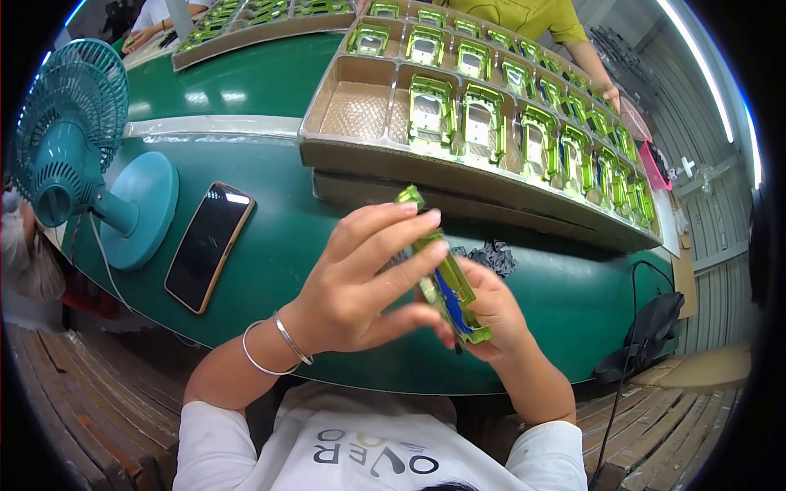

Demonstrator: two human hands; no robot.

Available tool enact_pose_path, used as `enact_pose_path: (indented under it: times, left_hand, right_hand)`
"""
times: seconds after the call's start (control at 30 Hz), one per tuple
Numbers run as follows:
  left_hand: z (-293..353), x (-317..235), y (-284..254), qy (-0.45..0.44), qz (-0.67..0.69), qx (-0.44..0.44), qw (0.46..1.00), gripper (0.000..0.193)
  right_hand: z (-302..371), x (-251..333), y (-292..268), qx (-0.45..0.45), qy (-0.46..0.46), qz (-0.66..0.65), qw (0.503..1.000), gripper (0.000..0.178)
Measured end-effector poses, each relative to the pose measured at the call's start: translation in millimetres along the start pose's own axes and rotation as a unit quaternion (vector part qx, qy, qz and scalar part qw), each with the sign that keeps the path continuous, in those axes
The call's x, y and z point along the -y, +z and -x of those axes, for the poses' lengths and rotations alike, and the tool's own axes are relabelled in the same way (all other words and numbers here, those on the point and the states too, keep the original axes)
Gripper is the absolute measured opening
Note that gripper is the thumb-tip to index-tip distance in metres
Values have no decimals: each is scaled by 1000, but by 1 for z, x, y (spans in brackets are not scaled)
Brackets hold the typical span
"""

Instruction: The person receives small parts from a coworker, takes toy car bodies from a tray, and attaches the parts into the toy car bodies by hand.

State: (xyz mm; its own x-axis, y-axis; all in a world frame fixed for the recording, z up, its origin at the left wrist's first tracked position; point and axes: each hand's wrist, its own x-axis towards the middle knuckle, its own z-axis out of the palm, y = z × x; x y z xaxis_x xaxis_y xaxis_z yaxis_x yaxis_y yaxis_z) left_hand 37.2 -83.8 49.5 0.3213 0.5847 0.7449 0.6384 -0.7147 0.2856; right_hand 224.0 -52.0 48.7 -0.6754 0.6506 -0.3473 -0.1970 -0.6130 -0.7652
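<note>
- The green worktop [270, 286] spans the view and carries everything being handled.
- On its far side, a cardboard compartment tray [360, 161] rests on a lower carton [360, 190]. Most of its compartments in view hold bright green plastic casings [430, 114]; the front-left one shows its textured bottom. The tray seems nearly filled, but whether those casings are finished or waiting, I cannot tell.
- A farther tray [246, 45], at upper left, also bears green parts.
- A teal desk fan [61, 184] stands at the left.
- The left hand [352, 282] spreads its fingers across the upper part of the held casing, thumb near the lower end; blur and overlap leave it unclear whether this grip is clamped.
- The right hand [495, 315] has its grip closed on the casing's right side.
- A smartphone [209, 250] lies between the fan and the left forearm.
- The held casing [463, 282] is tilted between both hands, above the worktop and outside the tray; work on this piece looks unfinished.
- Crumpled black pieces [495, 258] lie just beyond the right hand.
- A blue strip [450, 299] shows along the held casing; whether it is fully fixed, I cannot tell.
</note>
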Motion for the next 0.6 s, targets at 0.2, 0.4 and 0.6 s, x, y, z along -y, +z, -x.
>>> enact_pose_path:
  times: [0.2, 0.4, 0.6]
  left_hand:
    - [2, -11, 16, -269, 467, -44, 841, 65]
    - [4, -7, 20, -409, 695, 29, 590, 73]
    - [10, -3, 18, -443, 708, -42, 549, 59]
  right_hand:
    - [3, -9, 12, -37, -184, 146, 971, 54]
    - [13, 17, -8, -15, -186, 298, 936, 45]
    - [4, 45, -50, -193, -146, 673, 699, 20]
